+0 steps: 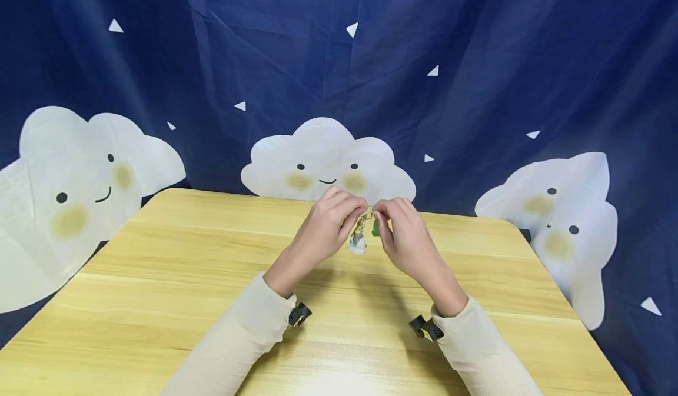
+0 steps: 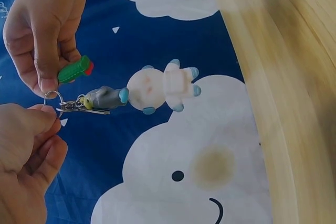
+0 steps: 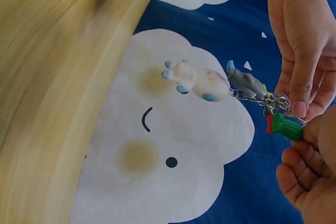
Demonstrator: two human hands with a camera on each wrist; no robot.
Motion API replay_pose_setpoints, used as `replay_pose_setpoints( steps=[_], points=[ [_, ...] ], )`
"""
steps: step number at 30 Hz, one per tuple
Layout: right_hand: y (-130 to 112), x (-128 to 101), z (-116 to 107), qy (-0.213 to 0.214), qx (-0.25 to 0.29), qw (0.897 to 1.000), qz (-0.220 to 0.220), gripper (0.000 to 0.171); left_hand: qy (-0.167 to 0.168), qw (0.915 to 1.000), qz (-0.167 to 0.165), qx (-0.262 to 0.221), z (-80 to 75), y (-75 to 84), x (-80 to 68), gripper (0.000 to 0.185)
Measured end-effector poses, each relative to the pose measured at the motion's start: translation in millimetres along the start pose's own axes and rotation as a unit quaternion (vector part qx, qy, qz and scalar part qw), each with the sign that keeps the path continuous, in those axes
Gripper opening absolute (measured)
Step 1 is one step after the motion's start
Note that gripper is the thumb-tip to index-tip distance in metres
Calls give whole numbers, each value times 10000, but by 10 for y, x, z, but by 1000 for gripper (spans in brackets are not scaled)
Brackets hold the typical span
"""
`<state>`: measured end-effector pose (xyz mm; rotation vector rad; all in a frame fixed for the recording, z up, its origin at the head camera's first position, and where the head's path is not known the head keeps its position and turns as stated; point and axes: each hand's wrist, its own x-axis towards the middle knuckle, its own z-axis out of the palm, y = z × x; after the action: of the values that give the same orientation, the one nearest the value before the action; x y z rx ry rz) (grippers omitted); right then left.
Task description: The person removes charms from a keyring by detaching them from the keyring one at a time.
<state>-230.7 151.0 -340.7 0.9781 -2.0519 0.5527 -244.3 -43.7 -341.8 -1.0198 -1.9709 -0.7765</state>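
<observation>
I'm seeing, in the head view, a small white-and-blue figure [image 1: 358,245] dangling above the desk [image 1: 159,278] between left hand [image 1: 329,220] and right hand [image 1: 408,234], both arms reaching inward. In the left wrist view, a metal ring [image 2: 61,97] is carrying it and a grey figure [image 2: 104,98]; the left thumb and fingers are pinching the ring. In the right wrist view, a green charm [image 3: 286,127], red-ended, is hanging at the right hand's closed fingertips, which are pinching the ring's other side.

You have a pale wood-grain table [image 1: 185,255] before you. Beyond the table hangs a dark blue cloth [image 1: 296,60] with white triangles [image 1: 352,29]. You see a white cloud [image 1: 323,149] printed behind the table, more clouds [image 1: 79,155] flanking it, and glare [image 1: 339,384] on its near part.
</observation>
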Motion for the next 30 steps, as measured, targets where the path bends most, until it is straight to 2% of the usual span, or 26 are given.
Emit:
replay_pose_setpoints(
  steps=[6,16,22,30],
  points=[
    [9,-4,1,18,10,10000,-2,9,-104,9998,130,141,21,0,0,6],
    [23,6,-15,17,-5,10000,33,8,-121,9998,76,139,10,-13,1,7],
    [59,1,-3,-137,82,9995,280,6,-101,9998,59,171,-8,-14,-6,6],
    [270,-58,40,-352,40,9977,583,7,-92,9999,60,89,-32,-12,14,6]
  ],
)
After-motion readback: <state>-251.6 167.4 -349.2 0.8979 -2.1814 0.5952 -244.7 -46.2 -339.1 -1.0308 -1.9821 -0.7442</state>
